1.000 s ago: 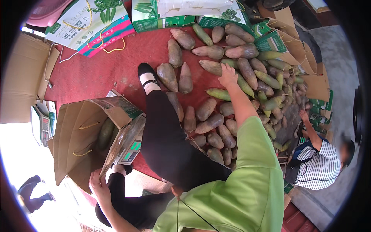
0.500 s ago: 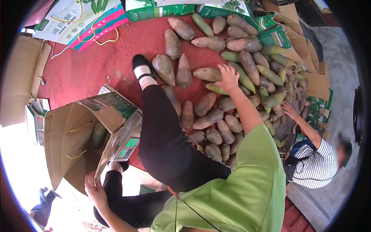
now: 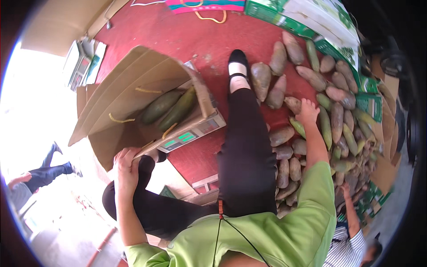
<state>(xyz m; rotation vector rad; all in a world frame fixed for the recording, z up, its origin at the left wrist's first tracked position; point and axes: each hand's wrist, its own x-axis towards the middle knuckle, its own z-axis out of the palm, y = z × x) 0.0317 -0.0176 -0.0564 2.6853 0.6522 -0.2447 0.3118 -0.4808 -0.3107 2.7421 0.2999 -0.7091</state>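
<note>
on one radish (image 3: 292, 104), the right hand (image 3: 308, 112)

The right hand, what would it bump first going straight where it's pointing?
The right hand seems to touch the partly covered radish, so that comes first; beyond it, probably the pinkish-brown radish ahead, though depth is unclear.

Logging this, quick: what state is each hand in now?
Left hand: closed on the rim of the cardboard box.
Right hand: touching a radish; whether it grips cannot be told.
</note>
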